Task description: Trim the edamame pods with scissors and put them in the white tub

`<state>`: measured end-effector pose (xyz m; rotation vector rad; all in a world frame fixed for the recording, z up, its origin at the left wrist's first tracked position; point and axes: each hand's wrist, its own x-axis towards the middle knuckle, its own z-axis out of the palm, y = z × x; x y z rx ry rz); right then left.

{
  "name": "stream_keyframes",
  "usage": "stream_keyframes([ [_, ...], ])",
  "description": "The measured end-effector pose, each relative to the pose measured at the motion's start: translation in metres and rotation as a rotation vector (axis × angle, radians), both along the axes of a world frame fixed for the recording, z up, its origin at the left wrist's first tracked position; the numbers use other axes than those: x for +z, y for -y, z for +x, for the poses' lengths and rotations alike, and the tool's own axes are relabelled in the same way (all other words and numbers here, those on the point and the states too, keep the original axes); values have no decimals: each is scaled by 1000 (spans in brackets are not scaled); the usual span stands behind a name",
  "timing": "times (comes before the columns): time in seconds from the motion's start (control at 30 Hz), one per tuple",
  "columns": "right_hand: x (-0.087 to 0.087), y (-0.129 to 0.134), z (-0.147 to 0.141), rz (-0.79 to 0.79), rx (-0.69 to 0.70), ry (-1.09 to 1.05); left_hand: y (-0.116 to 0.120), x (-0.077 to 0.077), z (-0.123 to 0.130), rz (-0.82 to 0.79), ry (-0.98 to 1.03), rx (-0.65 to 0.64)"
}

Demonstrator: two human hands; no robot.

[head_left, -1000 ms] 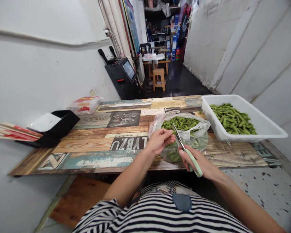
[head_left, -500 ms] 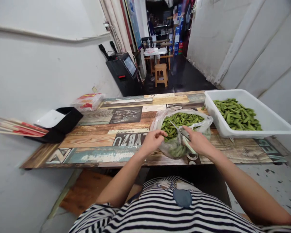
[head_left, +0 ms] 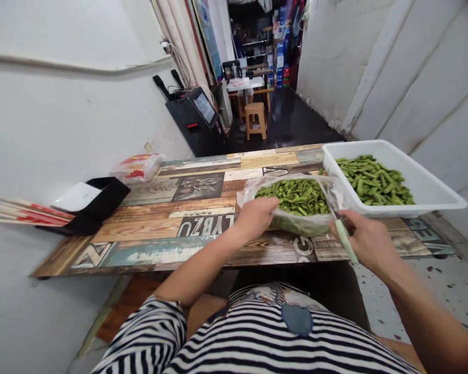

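Note:
Green pods fill a clear plastic bag that lies open on the wood-patterned table. My left hand is closed on the bag's near left rim. In my right hand, at the bag's right side, are scissors with a pale green handle; their blades point up and away over the bag's right edge. To the right stands a white tray with more green pods heaped in its left part.
A black holder with red-and-white wrapped chopsticks stands at the left end. Behind it lies a red-marked plastic package. Past the table are a black touchscreen machine and a tan stool.
My right hand and the scissors have moved right, from over the pods to the bag's right side. My left hand has moved slightly right and up, and the bag's near side is raised.

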<state>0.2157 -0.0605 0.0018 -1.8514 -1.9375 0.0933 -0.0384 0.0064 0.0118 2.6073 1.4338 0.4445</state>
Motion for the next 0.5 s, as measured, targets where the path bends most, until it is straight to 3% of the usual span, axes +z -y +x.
stream_keyframes([
  [0.13, 34, -5, 5, 129, -71, -128, -23, 60, 15, 191, 35, -33],
  [0.2, 40, 1, 9, 93, -75, -204, -12, 71, 14, 158, -46, -90],
  [0.27, 35, 10, 12, -20, -11, -266, 11, 61, 8, 58, -177, -149],
  [0.43, 5, 32, 14, -376, 136, -345, 67, -3, -10, -221, -319, -378],
  [0.5, 6, 40, 8, -383, 148, -433, 74, -7, -14, -234, -233, -344],
])
